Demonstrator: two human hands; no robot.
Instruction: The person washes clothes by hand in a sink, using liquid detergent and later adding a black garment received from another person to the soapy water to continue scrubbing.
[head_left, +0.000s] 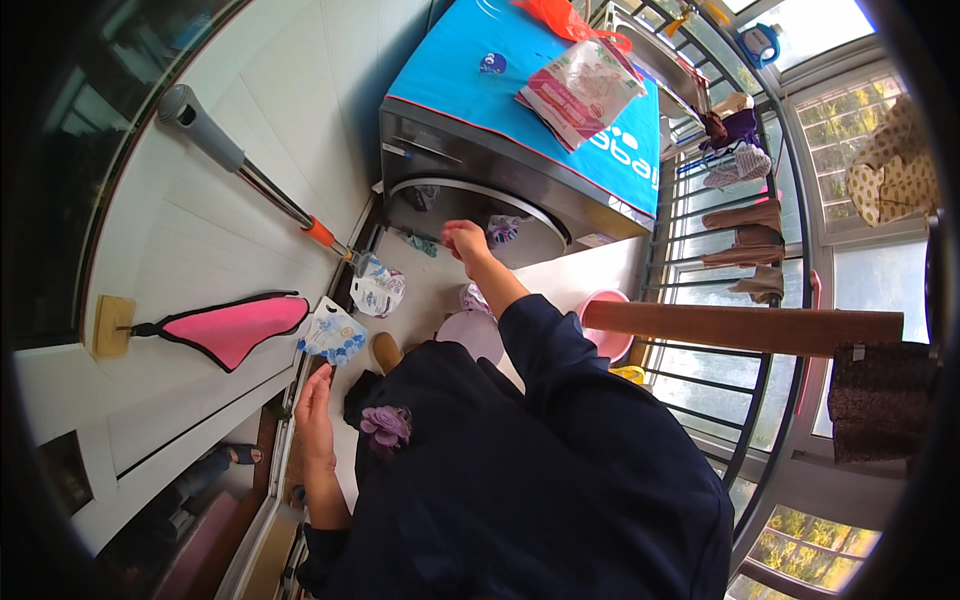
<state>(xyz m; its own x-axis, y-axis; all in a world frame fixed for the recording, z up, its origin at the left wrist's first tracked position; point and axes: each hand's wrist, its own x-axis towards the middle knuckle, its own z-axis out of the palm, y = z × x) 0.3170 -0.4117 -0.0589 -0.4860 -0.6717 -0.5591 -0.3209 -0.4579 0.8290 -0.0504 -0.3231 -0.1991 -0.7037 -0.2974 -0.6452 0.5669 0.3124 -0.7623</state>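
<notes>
My right hand (466, 244) is stretched out before the round door (525, 232) of a dark front-loading washing machine, its fingers curled and nothing visible in them. My left hand (315, 412) is raised at the left, fingers straight and close together. Just past its fingertips is a white packet with blue flowers (334, 332); whether the hand touches it I cannot tell. Beyond it, a white and blue plastic packet (379, 291) lies on the floor. A purple-and-white packet (474, 298) is beside a round pale lilac top (471, 337), partly hidden by my right arm.
A blue cover (450, 67) on the machine bears a pink-and-white bag (581, 94) and a red plastic bag (555, 19). A long-handled tool (277, 199) leans left. Pink cloth (240, 326) hangs from a hook. Right are a pink basin (611, 349), brown roll (735, 322) and railing (750, 390).
</notes>
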